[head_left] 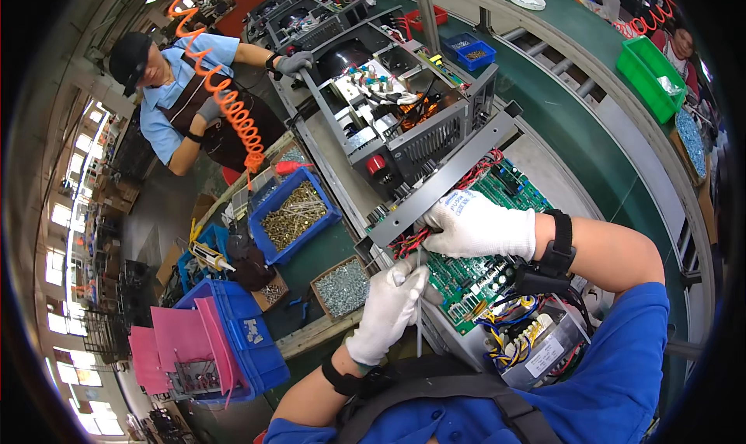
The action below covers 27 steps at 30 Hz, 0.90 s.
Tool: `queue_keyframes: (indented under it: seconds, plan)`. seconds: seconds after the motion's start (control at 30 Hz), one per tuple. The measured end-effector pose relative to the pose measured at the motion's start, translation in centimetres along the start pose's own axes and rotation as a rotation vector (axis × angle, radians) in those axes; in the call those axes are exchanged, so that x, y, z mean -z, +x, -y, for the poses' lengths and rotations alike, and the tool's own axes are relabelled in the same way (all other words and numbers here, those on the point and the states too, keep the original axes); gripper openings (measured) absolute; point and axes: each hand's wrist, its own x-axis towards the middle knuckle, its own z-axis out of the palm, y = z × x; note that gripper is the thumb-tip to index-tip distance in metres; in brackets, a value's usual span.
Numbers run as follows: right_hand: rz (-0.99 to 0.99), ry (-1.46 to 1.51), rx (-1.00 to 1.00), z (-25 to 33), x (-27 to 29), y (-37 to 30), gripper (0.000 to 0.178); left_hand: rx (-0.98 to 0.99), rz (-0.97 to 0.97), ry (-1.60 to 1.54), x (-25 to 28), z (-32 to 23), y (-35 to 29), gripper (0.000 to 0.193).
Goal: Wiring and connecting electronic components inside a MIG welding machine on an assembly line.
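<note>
Both hands wear white knit gloves. My left hand (391, 308) is closed, pinching a thin white strip that looks like a cable tie (420, 323) and hangs down past the fingers. Close by, my right hand (482, 225) is closed with its fingertips on a bundle of red wires (407, 242). The bundle runs beneath a grey metal bar (443, 186). Under my hands lies a green circuit board (509, 187), populated with components. Nearer my body, blue, yellow and white wires (505, 331) crowd a metal housing (550, 358) with a white label. The fingertips partly hide the grip.
A blue bin of brass parts (268, 256) and a cardboard box of silver screws (342, 288) stand left. An open metal chassis (412, 145) sits beyond the bar. A coiled orange hose (233, 110) hangs near a co-worker (194, 94), whose gloved hand touches the chassis. Green bin (651, 78) right.
</note>
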Motion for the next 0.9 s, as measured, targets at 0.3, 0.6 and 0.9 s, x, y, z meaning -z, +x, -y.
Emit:
queue_keyframes:
  seconds: [0.3,0.6,0.9]
  plan:
    - [0.191,0.655,-0.136,0.2,0.7,-0.6,0.034,-0.021,-0.319,-0.191,-2.4,1.6,2.3,0.02]
    - [-0.215,0.217,0.228,-1.1,-0.7,-2.6,0.021,-0.441,-0.373,0.28,-1.6,1.4,0.8,0.017]
    - [-0.121,0.375,0.256,-1.4,-0.5,-4.0,0.017,-0.262,-0.289,-0.031,-1.5,-0.4,0.3,0.023]
